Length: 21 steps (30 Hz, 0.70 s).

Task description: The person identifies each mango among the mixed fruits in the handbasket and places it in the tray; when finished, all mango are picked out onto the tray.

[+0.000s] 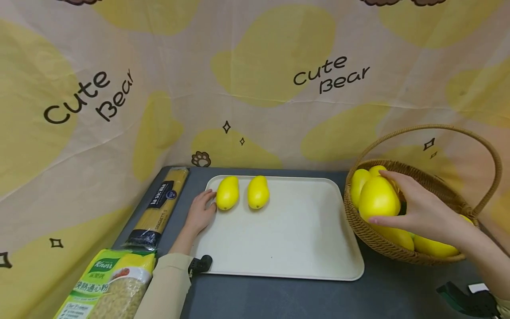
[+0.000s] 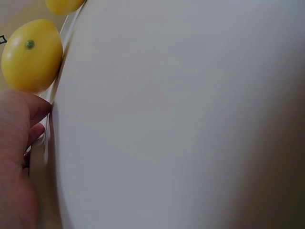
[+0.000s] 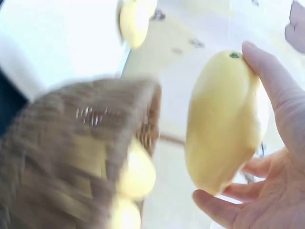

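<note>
Near left: Knorr pasta bag [image 1: 113, 288], left sleeve [image 1: 165, 283] just beside it. Beyond, spaghetti pack [image 1: 159, 210] along the table's [image 1: 279, 297] left edge. Left hand [image 1: 199, 212] holds nothing, fingers loosely bent, at the left rim of the tray [image 1: 287, 239] — left yellow fruit [image 1: 227, 193] just beside. Second yellow fruit [image 1: 258, 192] lies right of it; tray surface runs on to the near and right rims. Wicker basket [image 1: 360, 226] stands just beyond the right rim, handle [image 1: 438, 127] arching high. Right hand [image 1: 426, 212] grips a third yellow fruit [image 1: 379, 199] over the basket's left part — more fruits [image 1: 436, 247] inside.
</note>
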Motion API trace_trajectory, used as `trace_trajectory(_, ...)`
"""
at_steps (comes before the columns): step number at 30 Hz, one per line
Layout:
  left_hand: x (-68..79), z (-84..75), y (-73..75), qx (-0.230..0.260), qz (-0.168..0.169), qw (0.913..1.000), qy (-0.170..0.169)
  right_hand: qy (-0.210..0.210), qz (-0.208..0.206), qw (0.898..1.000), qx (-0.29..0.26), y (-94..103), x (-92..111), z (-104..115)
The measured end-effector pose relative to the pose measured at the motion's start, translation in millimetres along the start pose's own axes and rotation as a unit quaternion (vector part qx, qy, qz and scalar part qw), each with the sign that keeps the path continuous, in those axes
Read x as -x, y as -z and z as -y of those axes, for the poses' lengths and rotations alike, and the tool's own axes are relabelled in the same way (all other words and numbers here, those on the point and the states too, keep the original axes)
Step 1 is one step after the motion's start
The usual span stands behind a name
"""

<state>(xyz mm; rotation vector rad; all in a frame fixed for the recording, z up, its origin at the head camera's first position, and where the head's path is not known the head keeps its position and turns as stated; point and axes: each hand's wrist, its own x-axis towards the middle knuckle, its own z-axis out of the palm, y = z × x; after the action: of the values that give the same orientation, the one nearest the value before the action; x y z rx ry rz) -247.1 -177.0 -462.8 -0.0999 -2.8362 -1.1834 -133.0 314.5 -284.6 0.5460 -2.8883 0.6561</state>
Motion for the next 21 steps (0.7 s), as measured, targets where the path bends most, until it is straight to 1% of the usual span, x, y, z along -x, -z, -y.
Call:
trace_trajectory(4,0.0,0.0,-0.5,0.001,0.003,1.0000,0.003,0.021,-0.025,0.999,-0.021,-15.3,-6,21)
trace_trajectory(9,0.4,-0.4,0.4,0.002,0.003,1.0000,0.007,0.032,-0.054,0.994,-0.089,-44.7,-20,42)
trace_trajectory(13,0.5,-1.6,0.4,0.005,0.005,0.9999,0.009,0.012,-0.065,0.990,-0.124,-69.7,-29,53)
trace_trajectory(17,-0.4,-0.1,-0.7,0.003,0.001,1.0000,0.007,-0.010,-0.060,0.987,-0.148,-93.5,-38,58)
trace_trajectory(21,-0.7,2.0,0.2,0.002,-0.003,1.0000,0.005,-0.009,-0.061,0.984,-0.169,-116.5,-51,57)
